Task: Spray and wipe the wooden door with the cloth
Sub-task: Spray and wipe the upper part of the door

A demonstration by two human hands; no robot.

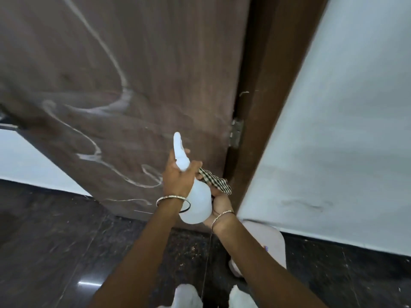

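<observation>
Head view: a brown wooden door (pixel 155 63) streaked with white scribbles stands over a dark polished stone floor (pixel 55 241) that stretches wide at near left. A pale painted wall (pixel 344 130) is at right. One metal hinge (pixel 236 132) sits on the door's right edge. The left hand (pixel 178 176) grips the neck of one white plastic spray bottle (pixel 198 205). The right hand (pixel 220 203) clutches one checked cloth (pixel 214 180), near the door's lower right.

Dark polished floor (pixel 66 241) carries two white-covered feet (pixel 188 296).

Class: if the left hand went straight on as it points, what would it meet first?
Most likely the wooden door; the spray bottle in the left hand would touch first. Depth unclear.
</observation>
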